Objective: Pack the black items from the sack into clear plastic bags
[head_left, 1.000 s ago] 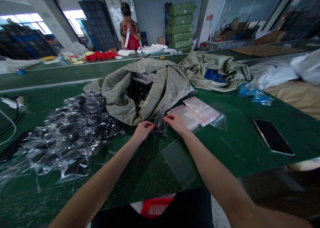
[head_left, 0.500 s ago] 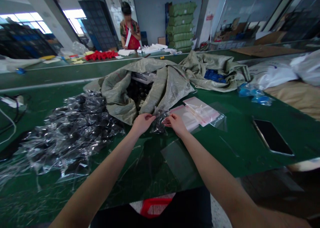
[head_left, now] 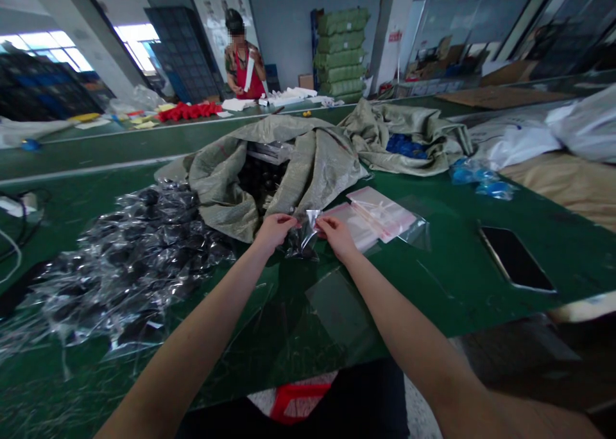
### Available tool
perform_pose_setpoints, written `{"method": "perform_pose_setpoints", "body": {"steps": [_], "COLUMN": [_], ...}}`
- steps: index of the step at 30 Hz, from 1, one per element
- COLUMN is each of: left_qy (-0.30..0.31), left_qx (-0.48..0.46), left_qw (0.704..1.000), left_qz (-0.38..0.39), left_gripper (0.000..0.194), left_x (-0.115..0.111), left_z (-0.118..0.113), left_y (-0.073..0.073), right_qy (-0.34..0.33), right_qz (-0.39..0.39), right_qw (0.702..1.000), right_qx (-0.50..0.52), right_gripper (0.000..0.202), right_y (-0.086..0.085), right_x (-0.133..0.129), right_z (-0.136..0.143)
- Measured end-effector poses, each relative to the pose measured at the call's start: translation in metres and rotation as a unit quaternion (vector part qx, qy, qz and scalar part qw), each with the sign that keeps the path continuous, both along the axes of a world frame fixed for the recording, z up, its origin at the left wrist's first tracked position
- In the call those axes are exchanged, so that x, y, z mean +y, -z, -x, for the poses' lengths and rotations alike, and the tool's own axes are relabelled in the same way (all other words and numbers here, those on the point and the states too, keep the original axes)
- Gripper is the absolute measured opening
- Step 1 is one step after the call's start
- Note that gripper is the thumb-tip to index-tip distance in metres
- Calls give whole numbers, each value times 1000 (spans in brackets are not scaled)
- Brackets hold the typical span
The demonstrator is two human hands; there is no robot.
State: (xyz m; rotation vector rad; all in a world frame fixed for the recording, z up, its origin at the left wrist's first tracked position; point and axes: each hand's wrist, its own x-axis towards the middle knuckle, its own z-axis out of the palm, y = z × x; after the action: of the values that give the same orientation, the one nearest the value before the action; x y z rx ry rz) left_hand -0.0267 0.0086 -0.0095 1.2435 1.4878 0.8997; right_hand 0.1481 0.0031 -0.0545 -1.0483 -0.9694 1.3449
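Observation:
Between my two hands is a clear plastic bag (head_left: 302, 241) with something dark inside. My left hand (head_left: 275, 230) pinches its upper left side, and my right hand (head_left: 335, 235) pinches its upper right edge. Right behind it, a woven sack (head_left: 315, 163) lies with its mouth rolled back, showing round black items (head_left: 264, 179). A heap of filled clear bags with dark contents (head_left: 129, 253) spreads to the left. Beside my right hand lie stacks of flat clear bags with pinkish edges (head_left: 382, 214).
A phone (head_left: 517, 258) lies at the right of the green table (head_left: 433, 304). Another woven sack (head_left: 443, 156) holds blue items, with blue bagged pieces (head_left: 484, 177) beside it. Across the table stands a person in a red apron (head_left: 250, 83). A red stool (head_left: 301, 400) shows below.
My hands have drawn slightly apart at the bag's top, and the bag's upper part now stands more upright and spread. The view has shifted slightly. The person opposite has moved a white piece.

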Motion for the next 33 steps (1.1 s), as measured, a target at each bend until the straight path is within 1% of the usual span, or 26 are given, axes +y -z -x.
{"method": "perform_pose_setpoints", "body": {"steps": [2,4,6,10,12,13,14,15,16,17,18,19,20,21,23,26,28,30,33], "left_qy": [12,27,40,44,42,34,15,-10,-30,-35,-21,11,55,94,142,166,176,183,192], "left_qx": [-43,-76,-88,-89,-53,-10,49,118,187,248,298,338,372,406,468,535,559,572,575], "left_qw": [999,997,995,995,998,999,997,987,963,930,892,856,824,796,748,699,678,662,652], "left_qz": [3,5,2,4,6,-11,-50,-113,-190,-270,-340,-392,-424,-439,-448,-445,-445,-449,-456], "left_gripper": [28,29,31,31,30,30,30,30,29,28,27,28,29,31,34,37,37,37,35], "left_x": [0,0,0,2,3,3,3,2,0,-1,-4,-6,-9,-11,-12,-10,-7,-4,-2], "left_z": [3,6,8,12,14,15,14,13,10,6,0,-7,-14,-21,-33,-43,-44,-44,-42], "left_y": [-2,-3,-4,-6,-7,-8,-9,-10,-11,-12,-14,-15,-16,-16,-18,-21,-24,-25,-25], "right_qy": [13,17,14,11,13,14,14,14,14,12,11,10,9,11,16,22,30,46,62], "right_qz": [-10,-2,5,-4,1,4,5,3,-1,-8,-17,-26,-36,-46,-69,-109,-143,-176,-207], "right_qw": [1000,999,998,997,997,997,997,997,997,997,998,998,998,998,997,994,986,974,958], "right_qx": [26,44,56,71,71,72,74,74,73,70,66,60,54,48,29,-23,-76,-131,-189], "right_gripper": [23,26,27,28,26,26,25,25,24,24,24,24,23,22,18,16,17,19,22], "right_y": [0,1,1,0,-2,-3,-4,-5,-5,-4,-4,-3,-2,-1,1,3,2,0,-4], "right_x": [1,2,2,1,1,0,0,0,0,0,0,1,1,1,1,2,2,1,-1], "right_z": [0,-1,-2,-4,-4,-4,-4,-4,-4,-4,-4,-4,-4,-3,-4,-6,-7,-9,-10]}}
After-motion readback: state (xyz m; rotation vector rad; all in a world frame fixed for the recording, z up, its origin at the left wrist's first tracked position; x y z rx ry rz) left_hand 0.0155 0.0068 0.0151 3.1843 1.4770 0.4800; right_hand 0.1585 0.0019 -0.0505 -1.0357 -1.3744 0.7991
